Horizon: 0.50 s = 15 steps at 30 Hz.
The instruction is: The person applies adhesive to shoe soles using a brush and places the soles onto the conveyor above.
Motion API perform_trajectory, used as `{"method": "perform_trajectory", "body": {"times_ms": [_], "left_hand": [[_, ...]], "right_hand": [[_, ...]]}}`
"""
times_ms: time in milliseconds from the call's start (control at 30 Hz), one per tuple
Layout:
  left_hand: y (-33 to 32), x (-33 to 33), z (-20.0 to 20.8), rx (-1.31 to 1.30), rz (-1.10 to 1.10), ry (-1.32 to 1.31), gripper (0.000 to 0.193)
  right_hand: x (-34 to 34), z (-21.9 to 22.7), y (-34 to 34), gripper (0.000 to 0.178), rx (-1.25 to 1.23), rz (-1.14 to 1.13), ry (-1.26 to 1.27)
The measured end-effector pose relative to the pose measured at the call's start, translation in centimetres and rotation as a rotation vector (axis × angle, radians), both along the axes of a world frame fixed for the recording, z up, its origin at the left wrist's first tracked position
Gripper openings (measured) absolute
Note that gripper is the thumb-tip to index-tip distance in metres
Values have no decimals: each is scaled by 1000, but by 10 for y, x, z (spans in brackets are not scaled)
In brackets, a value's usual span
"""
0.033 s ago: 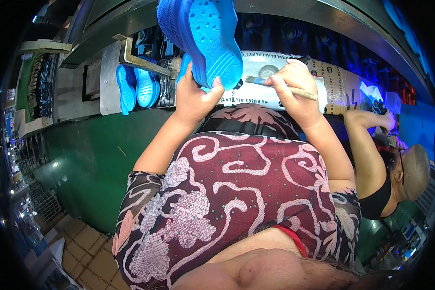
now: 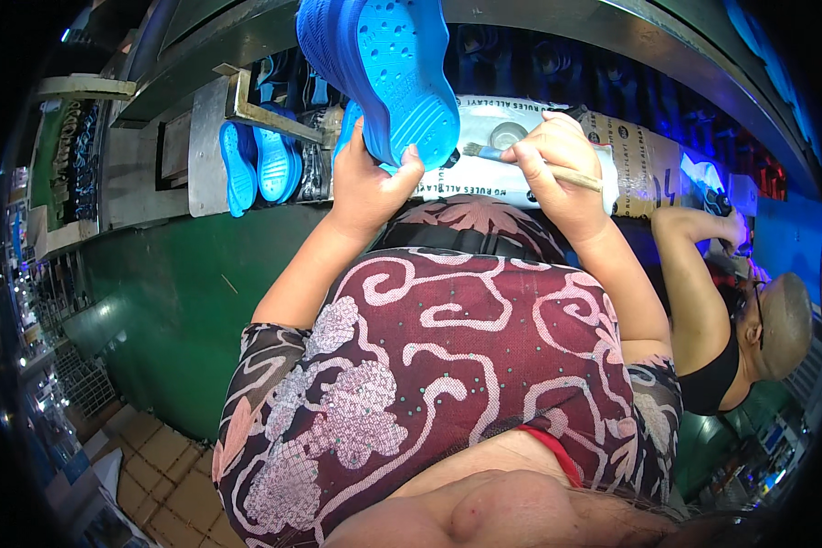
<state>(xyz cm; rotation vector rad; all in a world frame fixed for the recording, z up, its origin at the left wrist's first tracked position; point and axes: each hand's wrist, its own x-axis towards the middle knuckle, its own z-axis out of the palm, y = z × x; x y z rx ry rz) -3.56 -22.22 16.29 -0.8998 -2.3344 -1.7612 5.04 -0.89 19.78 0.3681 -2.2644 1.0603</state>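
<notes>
A bright blue foam clog (image 2: 402, 82) is raised in front of me, its holed toe part away from me and its ribbed heel part near me. My left hand (image 2: 372, 187) grips it at the heel end, thumb lying on the inside. Part of another blue piece shows behind my fingers; I cannot tell whether that is held too. In my right hand (image 2: 562, 169) is a paintbrush (image 2: 575, 176) with a pale wooden handle, fingers closed round it. Its bristles point left toward the clog's heel, slightly apart from it. A small round dish (image 2: 507, 135) sits just beyond the brush.
White printed sheeting (image 2: 475, 187) and brown printed paper (image 2: 639, 155) cover the bench before me. More blue clogs (image 2: 274, 164) lie at the left beside a metal bracket (image 2: 239, 100). A metal rail (image 2: 557, 20) crosses the far side. Another person (image 2: 703, 301) works at the right.
</notes>
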Motion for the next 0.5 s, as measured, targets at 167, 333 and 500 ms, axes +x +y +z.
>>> {"method": "perform_trajectory", "body": {"times_ms": [167, 333, 500], "left_hand": [[4, 1, -3, 20, 30, 87, 45], [4, -2, -8, 41, 19, 182, 46], [9, -5, -13, 70, 27, 293, 45]], "right_hand": [[-2, -2, -8, 13, 173, 54, 64], [2, -2, -2, 12, 102, 22, 34], [-1, -2, -8, 14, 141, 7, 55]]}}
